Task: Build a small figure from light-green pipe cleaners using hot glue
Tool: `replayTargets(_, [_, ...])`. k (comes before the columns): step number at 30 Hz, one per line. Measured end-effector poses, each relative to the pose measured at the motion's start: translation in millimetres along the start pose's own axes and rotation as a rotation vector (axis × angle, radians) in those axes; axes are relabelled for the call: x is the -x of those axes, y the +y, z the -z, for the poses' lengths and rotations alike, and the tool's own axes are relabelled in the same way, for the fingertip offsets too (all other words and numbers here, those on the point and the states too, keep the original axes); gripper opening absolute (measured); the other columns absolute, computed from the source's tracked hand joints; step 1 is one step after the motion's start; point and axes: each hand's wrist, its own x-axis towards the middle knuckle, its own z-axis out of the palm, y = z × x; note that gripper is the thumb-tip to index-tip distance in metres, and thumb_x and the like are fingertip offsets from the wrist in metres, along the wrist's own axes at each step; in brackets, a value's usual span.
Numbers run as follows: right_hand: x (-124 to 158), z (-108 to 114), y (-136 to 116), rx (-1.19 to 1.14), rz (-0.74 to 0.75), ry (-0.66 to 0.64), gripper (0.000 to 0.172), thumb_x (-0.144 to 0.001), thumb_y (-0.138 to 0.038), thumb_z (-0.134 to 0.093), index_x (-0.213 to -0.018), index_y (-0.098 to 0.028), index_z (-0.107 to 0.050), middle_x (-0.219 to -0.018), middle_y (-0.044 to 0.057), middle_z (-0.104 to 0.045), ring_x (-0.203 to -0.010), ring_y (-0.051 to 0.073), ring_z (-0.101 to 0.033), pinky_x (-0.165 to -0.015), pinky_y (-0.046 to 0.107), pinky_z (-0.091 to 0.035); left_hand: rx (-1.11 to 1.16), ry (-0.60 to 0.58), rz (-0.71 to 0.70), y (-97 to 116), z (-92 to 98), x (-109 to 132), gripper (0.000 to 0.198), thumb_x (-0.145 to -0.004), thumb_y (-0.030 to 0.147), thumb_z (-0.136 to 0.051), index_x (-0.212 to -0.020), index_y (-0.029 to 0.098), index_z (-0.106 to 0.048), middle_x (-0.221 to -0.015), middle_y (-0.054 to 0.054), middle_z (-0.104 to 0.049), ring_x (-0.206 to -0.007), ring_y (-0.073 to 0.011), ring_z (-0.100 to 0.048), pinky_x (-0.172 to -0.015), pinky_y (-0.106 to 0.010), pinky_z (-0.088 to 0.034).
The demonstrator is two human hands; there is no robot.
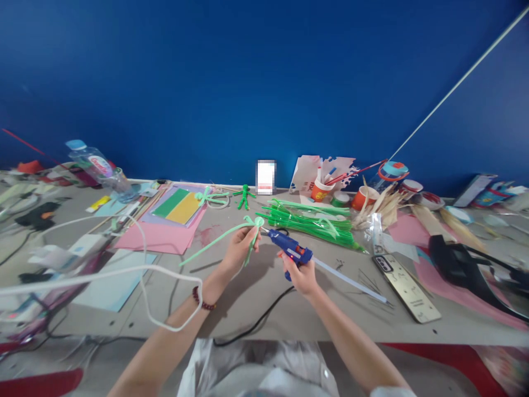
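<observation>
A black cable (268,312) lies nearest the person, curving along the grey bench (297,325) from the front edge toward the right hand (301,272). That hand's fingers wrap around the grip of a blue plastic glue gun (285,242). The gun's long axis slants from near right to far left, with the nozzle leading, and a long whitish translucent stick (351,279) trails from its rear toward the right.

The left hand (242,248) stands across from it, its fingers pinching a pale green fuzzy pipe-cleaner figure (259,221) just below the round coiled head. The figure is held up over the middle of the bench, between the two hands. One long limb runs from near the head toward the left and back toward the person; a shorter one hangs down by the left hand's fingers.

The key relation is between nozzle and head: the head sits just beyond the nozzle tip, slightly to its left, so the gun points at it. The left hand is the nearer of the two to the head, while the right hand is set back by the length of the gun's body. Whether the tip touches the head cannot be told.

Farther off, to the right, lies a bundle of bright green fuzzy stems (309,223). Beyond the left hand, a small bright green pipe-cleaner figure (245,197) stands or leans near the blue wall (231,110).
</observation>
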Motion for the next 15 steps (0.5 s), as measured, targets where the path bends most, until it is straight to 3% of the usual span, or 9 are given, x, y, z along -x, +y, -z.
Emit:
replayTargets(9, [-0.4,1.4,3.2,0.028,0.018,-0.008,0.031,-0.079,-0.041,-0.056,-0.070,-0.013,-0.066,-0.044,0.000,-0.051,-0.040,0.010,-0.046,-0.043,0.023,-0.042,-0.025,0.008,0.023,2.4,-1.6,1.1,0.035,-0.074,0.046,-0.062,-0.061,0.015,-0.051,-0.044,0.007,-0.037,-0.034,-0.0029,-0.033,-0.035,-0.017,-0.028])
replayTargets(15, [-0.9,1.6,1.2,-0.082,-0.029,-0.007,0.032,-0.079,-0.043,-0.056,-0.074,-0.013,-0.065,-0.045,-0.001,-0.053,-0.040,0.010,-0.047,-0.043,0.023,-0.041,0.017,-0.069,0.070,2.6,-1.3,4.4,0.035,-0.075,0.049,-0.061,-0.069,0.015,-0.056,-0.049,0.006,-0.041,-0.038,-0.0040,-0.036,-0.036,-0.017,-0.033])
